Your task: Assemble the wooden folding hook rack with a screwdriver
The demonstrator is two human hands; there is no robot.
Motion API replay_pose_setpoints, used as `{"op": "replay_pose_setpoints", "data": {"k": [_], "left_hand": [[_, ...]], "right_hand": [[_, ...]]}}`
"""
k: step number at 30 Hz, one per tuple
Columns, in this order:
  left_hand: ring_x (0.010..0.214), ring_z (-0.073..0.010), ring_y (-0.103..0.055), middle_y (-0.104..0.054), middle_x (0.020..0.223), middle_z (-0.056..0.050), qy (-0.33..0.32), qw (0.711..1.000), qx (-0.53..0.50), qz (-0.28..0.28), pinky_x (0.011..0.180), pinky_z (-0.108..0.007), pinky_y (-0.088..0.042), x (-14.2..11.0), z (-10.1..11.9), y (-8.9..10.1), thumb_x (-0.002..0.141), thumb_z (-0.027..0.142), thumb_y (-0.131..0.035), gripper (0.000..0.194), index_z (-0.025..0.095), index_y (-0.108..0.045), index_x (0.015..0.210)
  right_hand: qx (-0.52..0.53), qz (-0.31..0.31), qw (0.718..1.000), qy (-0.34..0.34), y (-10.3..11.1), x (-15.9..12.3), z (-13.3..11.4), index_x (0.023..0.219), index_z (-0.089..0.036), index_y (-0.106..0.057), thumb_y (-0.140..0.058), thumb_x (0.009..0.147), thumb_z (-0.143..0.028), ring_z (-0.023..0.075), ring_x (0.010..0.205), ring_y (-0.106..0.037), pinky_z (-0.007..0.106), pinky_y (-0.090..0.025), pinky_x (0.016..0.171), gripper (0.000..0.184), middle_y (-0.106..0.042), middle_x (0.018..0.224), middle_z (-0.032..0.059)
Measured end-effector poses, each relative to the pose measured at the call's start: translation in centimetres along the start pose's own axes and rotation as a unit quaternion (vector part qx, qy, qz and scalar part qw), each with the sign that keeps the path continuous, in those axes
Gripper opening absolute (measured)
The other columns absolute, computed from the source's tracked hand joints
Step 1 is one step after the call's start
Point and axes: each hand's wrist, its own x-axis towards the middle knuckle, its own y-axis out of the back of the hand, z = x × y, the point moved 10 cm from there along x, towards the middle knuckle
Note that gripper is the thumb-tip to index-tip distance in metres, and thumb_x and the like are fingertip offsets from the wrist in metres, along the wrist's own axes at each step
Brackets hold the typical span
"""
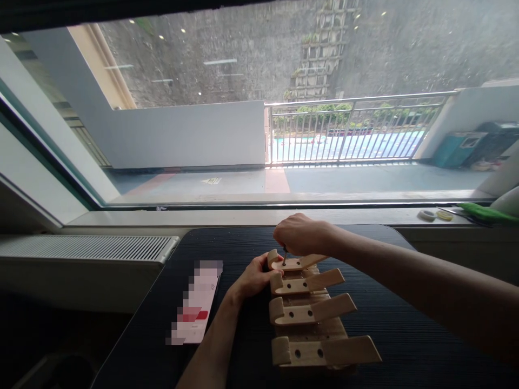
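A wooden rack (312, 313) with several hook-shaped pegs lies on a black ribbed table (405, 335). My left hand (253, 278) grips the rack's left side beside the farthest peg (298, 263), fingers curled against the wood. My right hand (302, 235) is closed in a fist above that peg, holding a small dark tool (284, 255) whose tip points down onto the peg. My right forearm reaches in from the lower right.
A white and red paper leaflet (197, 310) lies left of the rack. A radiator grille (85, 248) sits at the left. The window sill behind holds tape rolls (436, 215) and a green object (486, 213).
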Motion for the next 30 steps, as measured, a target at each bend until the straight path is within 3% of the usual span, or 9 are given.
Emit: {"op": "replay_pose_setpoints", "data": {"k": [10, 16, 21, 30], "left_hand": [[0.075, -0.013, -0.054, -0.059, 0.084, -0.002, -0.002, 1.0, -0.01, -0.003, 0.072, -0.024, -0.043, -0.1, 0.1, -0.2, 0.064, 0.031, -0.076, 0.042, 0.014, -0.059, 0.098], [0.076, -0.0129, -0.054, -0.059, 0.086, -0.002, -0.004, 1.0, -0.023, -0.003, 0.074, -0.024, -0.043, -0.1, 0.1, -0.1, 0.064, 0.029, -0.075, 0.04, 0.015, -0.059, 0.098], [0.078, -0.0143, -0.054, -0.06, 0.087, -0.003, 0.0, 1.0, -0.015, -0.002, 0.074, -0.025, -0.043, -0.1, 0.0, -0.1, 0.065, 0.029, -0.075, 0.04, 0.014, -0.059, 0.099], [0.078, -0.0144, -0.054, -0.06, 0.087, -0.003, 0.001, 1.0, 0.005, -0.006, 0.073, -0.025, -0.043, 0.2, -0.4, 0.1, 0.067, 0.029, -0.073, 0.039, 0.015, -0.059, 0.1]], "right_hand": [[-0.018, -0.001, 1.0, -0.016, -0.2, 0.2, 0.0, 0.085, -0.011, -0.069, -0.055, 0.072, -0.012, 0.0201, 0.072, -0.062, 0.027, -0.04, 0.057, 0.019, -0.069, 0.08, 0.0119], [-0.018, -0.004, 1.0, -0.011, 0.3, -0.2, -0.3, 0.096, -0.015, -0.068, -0.057, 0.073, -0.013, 0.0206, 0.081, -0.062, 0.028, -0.04, 0.062, 0.026, -0.069, 0.091, 0.0102], [-0.015, -0.014, 1.0, 0.006, 0.3, -0.3, -1.0, 0.088, -0.015, -0.069, -0.056, 0.072, -0.009, 0.0197, 0.076, -0.063, 0.026, -0.039, 0.059, 0.022, -0.07, 0.085, 0.0078], [-0.022, -0.003, 1.0, 0.009, -0.2, 0.4, -0.7, 0.085, -0.012, -0.07, -0.057, 0.07, -0.01, 0.0207, 0.074, -0.063, 0.026, -0.039, 0.057, 0.02, -0.07, 0.078, 0.0114]]}}
